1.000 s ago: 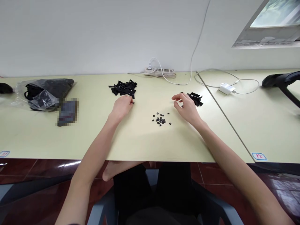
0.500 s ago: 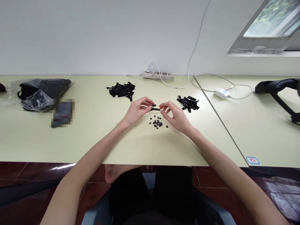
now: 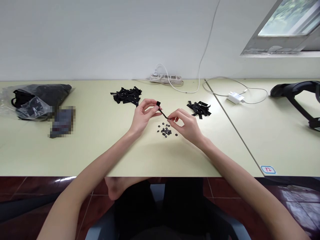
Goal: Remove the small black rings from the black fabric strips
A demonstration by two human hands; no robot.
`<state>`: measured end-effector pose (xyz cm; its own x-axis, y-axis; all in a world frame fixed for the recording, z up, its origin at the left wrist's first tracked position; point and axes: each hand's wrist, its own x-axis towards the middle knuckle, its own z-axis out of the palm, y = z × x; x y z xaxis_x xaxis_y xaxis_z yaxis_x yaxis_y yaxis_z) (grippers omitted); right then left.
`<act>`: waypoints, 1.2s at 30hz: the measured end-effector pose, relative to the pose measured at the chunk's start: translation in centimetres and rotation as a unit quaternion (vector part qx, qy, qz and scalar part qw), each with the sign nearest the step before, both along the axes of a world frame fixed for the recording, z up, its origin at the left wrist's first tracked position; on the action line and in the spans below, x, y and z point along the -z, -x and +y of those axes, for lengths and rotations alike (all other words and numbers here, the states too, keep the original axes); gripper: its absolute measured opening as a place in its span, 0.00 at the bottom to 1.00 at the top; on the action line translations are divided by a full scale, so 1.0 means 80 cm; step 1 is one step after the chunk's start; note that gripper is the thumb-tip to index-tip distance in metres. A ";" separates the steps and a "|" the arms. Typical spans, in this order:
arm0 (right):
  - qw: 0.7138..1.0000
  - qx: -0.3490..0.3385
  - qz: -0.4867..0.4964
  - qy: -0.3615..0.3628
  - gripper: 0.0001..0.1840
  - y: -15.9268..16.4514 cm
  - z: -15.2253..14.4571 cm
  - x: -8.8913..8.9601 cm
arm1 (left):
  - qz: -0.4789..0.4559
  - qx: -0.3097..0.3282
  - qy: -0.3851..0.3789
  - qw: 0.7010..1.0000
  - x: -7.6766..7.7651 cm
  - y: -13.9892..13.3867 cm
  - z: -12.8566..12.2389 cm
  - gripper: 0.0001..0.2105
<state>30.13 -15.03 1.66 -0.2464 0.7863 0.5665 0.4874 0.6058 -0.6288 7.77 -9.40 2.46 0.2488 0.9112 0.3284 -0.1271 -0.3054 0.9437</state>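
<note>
A short black strip is stretched at a slant between my two hands, above the table. My left hand pinches its upper end between thumb and fingers, with a flat tip standing up past them. The lower end sits in the fingertips of my right hand. Just below the hands lie several small black rings, loosely scattered. Behind my left hand is a heap of black strips; a smaller heap of black strips lies beyond my right hand.
At the left rest a plastic bag with black contents and a blurred dark item. A power strip is by the wall. A white charger with its cable and a black headset-like object are on the right.
The black strip, level and partly folded before, now slants down from left to right. My left hand has risen slightly and turned; my right fingers pinch the strip's lower end.
</note>
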 end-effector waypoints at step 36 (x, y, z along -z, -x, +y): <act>0.880 -0.160 0.263 0.361 0.18 0.002 0.006 -0.006 | -0.002 -0.025 -0.021 0.999 -0.004 -0.007 -0.014 0.15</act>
<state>29.99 -14.55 2.17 -0.3733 0.9264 0.0491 -0.1093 0.0086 -0.9940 8.29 -10.52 2.76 0.2013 0.9084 0.3666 -0.1138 -0.3500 0.9298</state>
